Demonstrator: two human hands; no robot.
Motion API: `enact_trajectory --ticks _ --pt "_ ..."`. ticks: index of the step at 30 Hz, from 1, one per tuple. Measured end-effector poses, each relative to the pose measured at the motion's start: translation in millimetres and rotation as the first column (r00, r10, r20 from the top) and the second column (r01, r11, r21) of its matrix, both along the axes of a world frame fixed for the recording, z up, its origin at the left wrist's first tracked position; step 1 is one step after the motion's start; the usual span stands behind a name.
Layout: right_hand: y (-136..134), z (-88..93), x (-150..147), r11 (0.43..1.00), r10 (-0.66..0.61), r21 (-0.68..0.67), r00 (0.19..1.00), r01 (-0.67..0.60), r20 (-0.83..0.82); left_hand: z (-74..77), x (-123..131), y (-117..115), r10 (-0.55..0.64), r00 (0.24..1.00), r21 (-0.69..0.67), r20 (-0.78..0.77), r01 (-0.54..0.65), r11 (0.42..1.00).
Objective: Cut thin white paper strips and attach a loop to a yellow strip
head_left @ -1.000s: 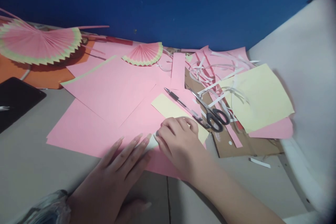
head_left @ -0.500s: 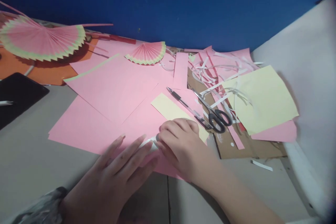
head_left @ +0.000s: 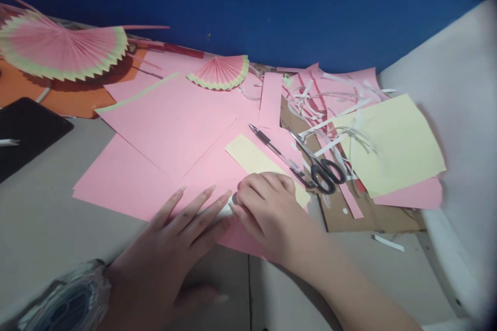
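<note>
My left hand (head_left: 182, 238) lies over the near edge of the large pink paper (head_left: 112, 181), fingers stretched out and slightly spread. Its thumb is lower, apart from the fingers. Between its fingertips and my right hand a small white piece (head_left: 225, 210) shows, mostly covered. My right hand (head_left: 267, 207) is closed, knuckles up, over the paper. Whatever it grips is hidden, apart from a bit of grey at the fingers. Just beyond the right hand lies a pale yellow paper strip (head_left: 248, 152). A pen (head_left: 275, 150) and black-handled scissors (head_left: 318, 163) lie beside it.
Pleated pink-and-yellow paper fans (head_left: 70, 49) lie at the back left, near a black flat object (head_left: 31, 134). At right, cardboard (head_left: 337, 217) carries paper scraps and a yellow sheet (head_left: 399, 150). A blue wall (head_left: 248, 5) stands behind; a white side panel (head_left: 458, 98) borders the right.
My left hand has rolled slightly, its thumb swinging down from the white piece, and the wristwatch shows more. My right hand stays nearly in place. The view has shifted slightly.
</note>
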State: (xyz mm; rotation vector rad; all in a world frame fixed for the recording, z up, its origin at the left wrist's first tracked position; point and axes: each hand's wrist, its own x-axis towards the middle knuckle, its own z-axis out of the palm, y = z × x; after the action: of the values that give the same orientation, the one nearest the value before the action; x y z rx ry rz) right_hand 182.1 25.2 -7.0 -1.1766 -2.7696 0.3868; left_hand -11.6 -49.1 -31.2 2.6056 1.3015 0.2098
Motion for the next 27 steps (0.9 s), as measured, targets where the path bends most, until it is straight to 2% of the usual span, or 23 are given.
enact_trajectory --ticks 7,20,27 --pt "-2 3.8 -1 1.0 0.012 0.013 1.0 -0.012 0.003 0.3 1 2 -0.005 1.0 -0.01 -0.016 0.005 1.0" --pt "1 9.9 2 0.98 -0.03 -0.199 0.998 0.02 -0.049 3.9 1 2 0.012 0.999 -0.018 0.037 -0.011 1.0" --pt "3 10.2 5 0.98 -0.053 -0.191 0.998 0.055 0.017 4.6 2 1 0.001 1.0 0.006 0.019 -0.001 1.0"
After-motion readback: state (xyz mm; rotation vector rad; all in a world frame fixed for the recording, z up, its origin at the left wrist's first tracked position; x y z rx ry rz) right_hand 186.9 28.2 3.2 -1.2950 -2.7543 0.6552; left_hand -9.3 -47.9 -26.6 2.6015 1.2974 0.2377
